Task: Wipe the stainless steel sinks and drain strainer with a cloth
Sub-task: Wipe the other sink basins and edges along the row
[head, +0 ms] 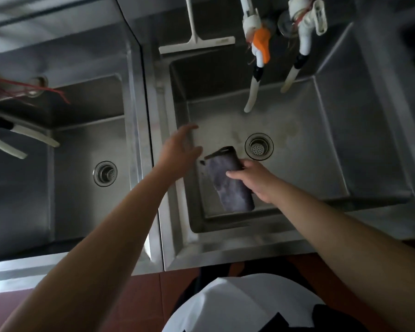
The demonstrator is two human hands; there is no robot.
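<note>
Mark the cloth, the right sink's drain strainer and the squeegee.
cloth (228, 185): head view, middle of the dark fabric.
drain strainer (258, 146): head view, perforated centre.
squeegee (197, 45): head view, white blade where the handle joins.

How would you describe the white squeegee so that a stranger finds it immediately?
Start at the right sink, the one with the cloth above it. On the ledge behind its back left corner lies the squeegee. It alone is flat and T-shaped; the other white parts are round hanging hoses.
</note>
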